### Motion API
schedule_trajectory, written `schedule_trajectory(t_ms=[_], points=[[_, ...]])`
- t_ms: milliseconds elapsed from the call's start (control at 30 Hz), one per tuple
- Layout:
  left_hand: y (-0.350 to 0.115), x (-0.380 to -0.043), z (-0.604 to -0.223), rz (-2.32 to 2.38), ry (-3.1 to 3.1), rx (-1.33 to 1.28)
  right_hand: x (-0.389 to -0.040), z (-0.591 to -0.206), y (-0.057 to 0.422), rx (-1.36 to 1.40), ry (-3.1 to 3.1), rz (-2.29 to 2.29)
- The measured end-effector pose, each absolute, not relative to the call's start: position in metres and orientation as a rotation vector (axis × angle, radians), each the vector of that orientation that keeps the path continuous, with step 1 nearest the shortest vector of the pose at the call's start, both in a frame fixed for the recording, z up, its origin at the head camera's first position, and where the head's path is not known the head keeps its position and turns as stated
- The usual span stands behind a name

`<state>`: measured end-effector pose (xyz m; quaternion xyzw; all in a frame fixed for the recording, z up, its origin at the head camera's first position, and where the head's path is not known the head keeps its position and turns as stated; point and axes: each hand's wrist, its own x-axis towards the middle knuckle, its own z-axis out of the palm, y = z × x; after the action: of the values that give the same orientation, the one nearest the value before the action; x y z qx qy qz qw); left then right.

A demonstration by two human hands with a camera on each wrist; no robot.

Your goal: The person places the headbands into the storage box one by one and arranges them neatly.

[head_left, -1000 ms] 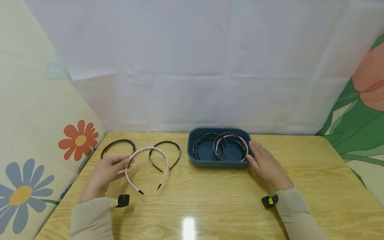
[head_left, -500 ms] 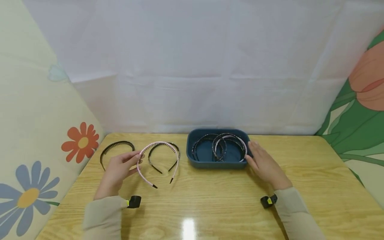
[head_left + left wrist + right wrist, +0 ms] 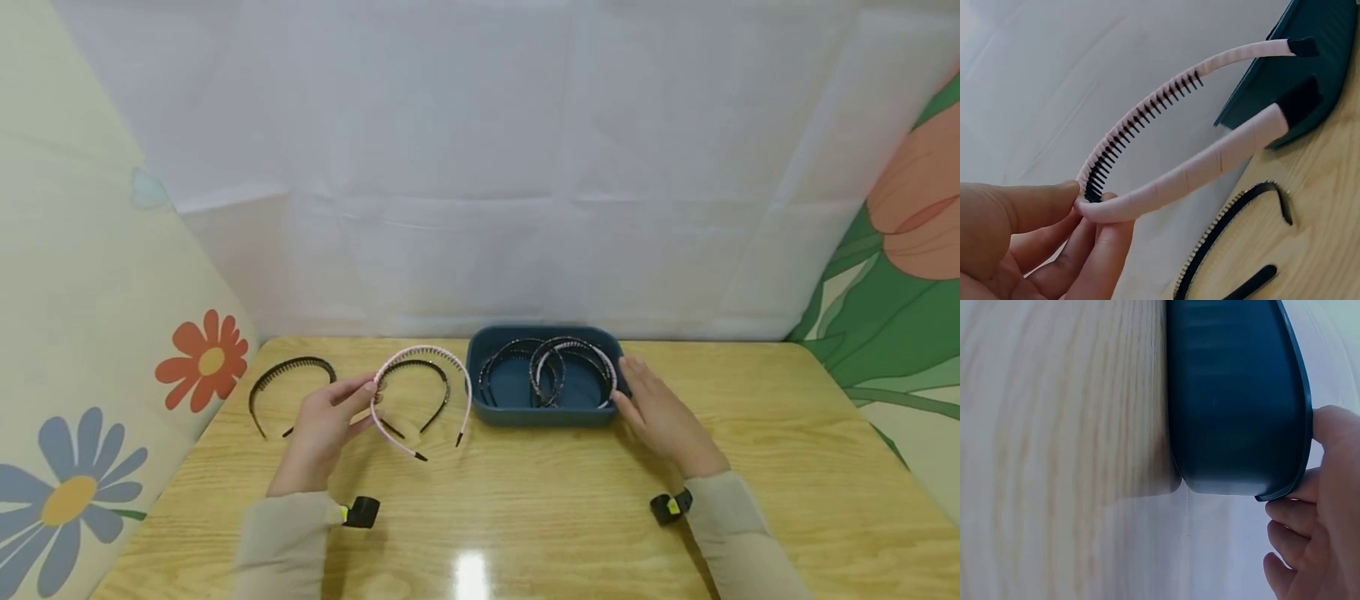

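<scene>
My left hand (image 3: 326,429) pinches a pink headband (image 3: 1210,159) by its side, thumb against fingers. The band has dark comb teeth inside and black tips, and its open ends point toward me and the right. In the head view it overlaps a thin black headband (image 3: 447,390) on the table and reaches the left edge of a blue box (image 3: 540,417). Several headbands (image 3: 581,340), black and pale ones, lie in the box. My right hand (image 3: 667,425) rests at the box's right end, thumb and fingertips at the rim, fingers fairly straight.
Another black headband (image 3: 300,361) with comb teeth lies at the left of the wooden table (image 3: 570,517), beyond my left hand. White cloth (image 3: 450,167) hangs behind the table. Flowered cloths stand at both sides.
My left hand has moved right with the pink headband, from beside the left black headband over the thin black one, up to the box's left edge. The right hand stays at the box.
</scene>
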<state>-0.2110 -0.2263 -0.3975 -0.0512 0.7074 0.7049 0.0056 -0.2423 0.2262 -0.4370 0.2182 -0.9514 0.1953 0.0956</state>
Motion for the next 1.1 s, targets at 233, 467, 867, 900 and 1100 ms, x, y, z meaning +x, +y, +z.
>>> schedule_trajectory(t_ms=[233,467,867,900,1100], points=[[-0.214,-0.214,-0.401,2.264,2.152,-0.161,-0.245,-0.438,0.226,0.640,-2.823,0.562],[-0.202,-0.215,-0.403,2.311,2.109,-0.129,-0.246,-0.437,0.224,0.658,-2.802,0.552],[-0.172,-0.217,-0.404,2.443,1.995,-0.146,-0.245,-0.436,0.225,0.657,-2.805,0.567],[-0.169,-0.218,-0.404,2.461,1.973,-0.145,-0.245,-0.436,0.224,0.657,-2.803,0.573],[-0.153,-0.225,-0.411,2.586,1.868,-0.152,-0.245,-0.437,0.221,0.659,-2.800,0.599]])
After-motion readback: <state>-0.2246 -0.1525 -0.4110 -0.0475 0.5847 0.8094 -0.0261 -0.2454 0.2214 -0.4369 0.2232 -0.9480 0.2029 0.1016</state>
